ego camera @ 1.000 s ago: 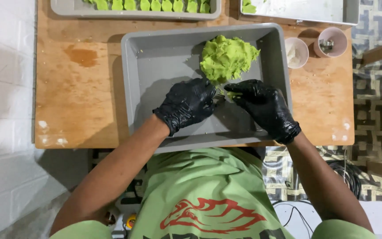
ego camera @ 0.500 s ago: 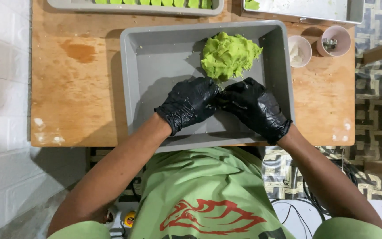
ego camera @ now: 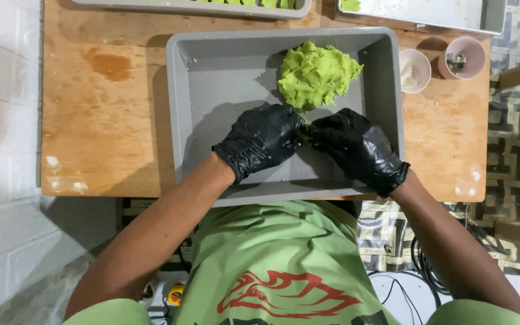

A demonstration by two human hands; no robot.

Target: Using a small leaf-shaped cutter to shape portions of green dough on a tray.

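Both hands [ego camera: 308,141] have closed together beside the dough [ego camera: 317,73].

Wooden table [ego camera: 109,120] with trays and cups

The table carries a large grey tray [ego camera: 212,90] at its centre. Two more trays, a grey one [ego camera: 170,6] and a metal one [ego camera: 446,12], lie along the far edge. A white cup [ego camera: 414,70] and a pink cup [ego camera: 461,57] stand at the right, just beside each other.

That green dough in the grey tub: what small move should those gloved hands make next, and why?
Probably keep shaping the small green piece pinched between left hand and right hand. Both black-gloved hands meet on it just below the big green dough mound in the grey plastic tub.
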